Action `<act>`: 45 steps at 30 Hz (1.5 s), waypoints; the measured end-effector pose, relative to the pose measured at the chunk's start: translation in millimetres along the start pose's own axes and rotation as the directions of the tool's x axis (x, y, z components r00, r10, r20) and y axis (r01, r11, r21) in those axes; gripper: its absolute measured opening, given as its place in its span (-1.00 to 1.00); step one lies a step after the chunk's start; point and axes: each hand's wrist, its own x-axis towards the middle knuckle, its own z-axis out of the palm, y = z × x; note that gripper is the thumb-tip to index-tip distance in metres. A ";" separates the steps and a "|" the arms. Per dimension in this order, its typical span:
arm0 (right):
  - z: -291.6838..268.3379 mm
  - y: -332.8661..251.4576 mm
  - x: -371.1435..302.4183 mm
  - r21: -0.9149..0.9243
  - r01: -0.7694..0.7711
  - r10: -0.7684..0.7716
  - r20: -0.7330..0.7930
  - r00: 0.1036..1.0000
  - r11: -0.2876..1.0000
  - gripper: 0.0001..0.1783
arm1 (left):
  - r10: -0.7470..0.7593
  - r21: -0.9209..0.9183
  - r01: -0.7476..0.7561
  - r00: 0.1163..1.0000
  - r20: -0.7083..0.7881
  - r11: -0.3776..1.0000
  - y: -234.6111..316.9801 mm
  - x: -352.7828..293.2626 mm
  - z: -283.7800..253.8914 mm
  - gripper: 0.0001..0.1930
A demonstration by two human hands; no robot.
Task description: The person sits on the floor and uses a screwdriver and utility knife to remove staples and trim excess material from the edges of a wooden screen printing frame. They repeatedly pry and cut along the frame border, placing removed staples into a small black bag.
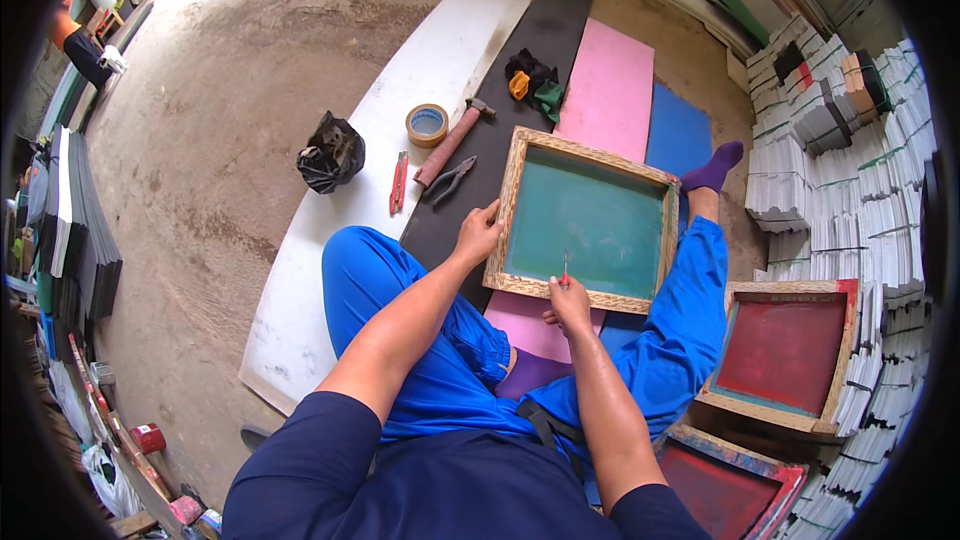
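Note:
A wooden screen-printing frame (590, 221) with green mesh is propped at a slant over the sheets, beside my outstretched leg. My left hand (480, 234) is closed around its left rail. At the near rail, my right hand (570, 306) pinches a small red-handled tool (565, 278) whose thin metal tip points up over the mesh; its exact kind is too small to make out. Left of the frame lie black-handled pliers (450, 182), a hammer (449, 145) with a wrapped handle, a red utility knife (399, 183) and a roll of brown tape (427, 125).
White (400, 90), black (545, 25), pink (606, 90) and blue (677, 130) sheets cover the concrete floor. Dark rags (535, 80) and a crumpled black bag (331, 153) lie beyond. Red-meshed frames (781, 350) and paper stacks (835, 180) stand right. Another person (80, 48) is far left.

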 end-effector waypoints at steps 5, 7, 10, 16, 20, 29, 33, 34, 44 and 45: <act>12.1 -3.6 7.3 0.021 0.007 -0.007 0.003 1.000 1.000 -0.60 | -0.080 -0.408 0.060 0.996 -0.033 0.911 -18.6 3.7 -1.5 -0.52; 11.2 -3.0 5.0 -0.021 0.037 -0.037 0.011 0.999 0.999 -0.61 | -0.137 -0.295 0.133 0.991 0.007 0.946 -16.6 -3.7 -10.3 -0.50; -1.1 -2.2 3.9 -0.487 0.183 -0.253 -0.082 0.964 0.854 -0.63 | -0.340 0.289 0.287 0.928 0.151 0.913 35.3 -26.7 -29.4 -0.39; -7.2 -10.7 5.5 -0.629 0.324 -0.422 -0.008 0.906 0.707 -0.64 | -0.292 0.299 0.248 0.950 0.114 0.921 28.0 -71.0 -28.0 -0.34; -2.6 -7.9 7.3 -0.630 0.343 -0.454 -0.019 0.891 0.697 -0.63 | -0.299 0.133 0.288 0.951 0.074 0.948 17.9 -71.2 -26.9 -0.45; 19.7 -25.7 -0.1 -0.645 0.289 -0.384 -0.008 0.923 0.708 -0.62 | -0.256 0.090 0.257 0.966 -0.025 0.962 14.3 -63.1 -38.6 -0.52; 24.8 -29.2 11.0 -0.672 0.273 -0.313 0.064 0.947 0.689 -0.60 | -0.281 0.212 0.286 0.958 -0.054 0.934 20.8 -61.0 -39.1 -0.50; 30.4 -30.2 15.7 -0.660 0.298 -0.325 0.086 0.942 0.689 -0.61 | -0.235 0.231 0.243 0.970 -0.062 0.942 19.1 -60.0 -39.1 -0.51; 36.3 -20.5 17.4 -0.554 0.401 -0.434 0.077 0.898 0.730 -0.65 | -0.262 0.244 0.270 0.963 -0.065 0.931 12.5 -56.7 -34.2 -0.67; 32.8 -15.5 19.6 -0.521 0.423 -0.452 0.078 0.889 0.741 -0.66 | -0.262 0.252 0.275 0.962 -0.083 0.928 12.4 -58.5 -31.9 -0.67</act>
